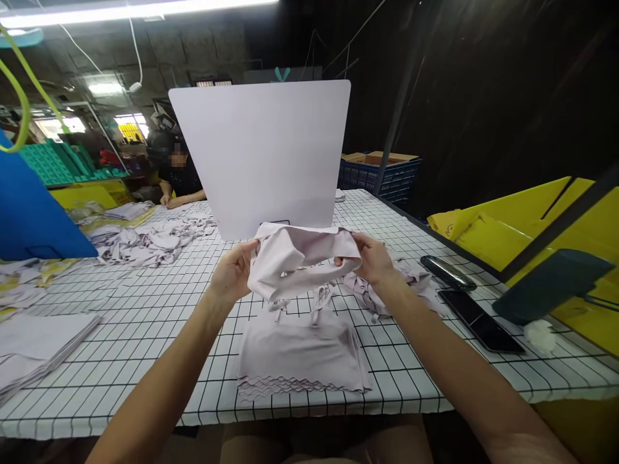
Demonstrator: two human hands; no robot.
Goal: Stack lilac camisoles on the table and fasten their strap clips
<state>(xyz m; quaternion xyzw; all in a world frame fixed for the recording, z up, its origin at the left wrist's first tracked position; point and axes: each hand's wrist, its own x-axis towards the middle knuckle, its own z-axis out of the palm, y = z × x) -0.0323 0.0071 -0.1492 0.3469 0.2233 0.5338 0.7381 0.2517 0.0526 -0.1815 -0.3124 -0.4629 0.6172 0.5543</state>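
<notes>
A pale pinkish garment (pixel 273 267) hangs in the air between my two hands, its opening stretched into a loop. My left hand (pixel 233 272) pinches its left edge between thumb and fingers. On the opposite side my right hand (pixel 371 258) grips the other edge, with a fingertip showing inside the loop. Whether the garment has straps I cannot tell. Below it lies a neat stack of pale pinkish camisoles (pixel 302 351) with thin straps at the far end and wavy hems towards me. Loose crumpled garments (pixel 362 293) lie under and beside my right forearm.
An upright white board (pixel 271 154) stands behind the garment on the checked tablecloth (pixel 184 361). At right are a phone (pixel 478 320), a dark glossy case (pixel 447 272) and yellow bins (pixel 527 225). Folded fabric (pixel 43 345), heaped garments (pixel 149 238) and a blue board (pixel 39 206) are left; a person (pixel 181 174) sits beyond.
</notes>
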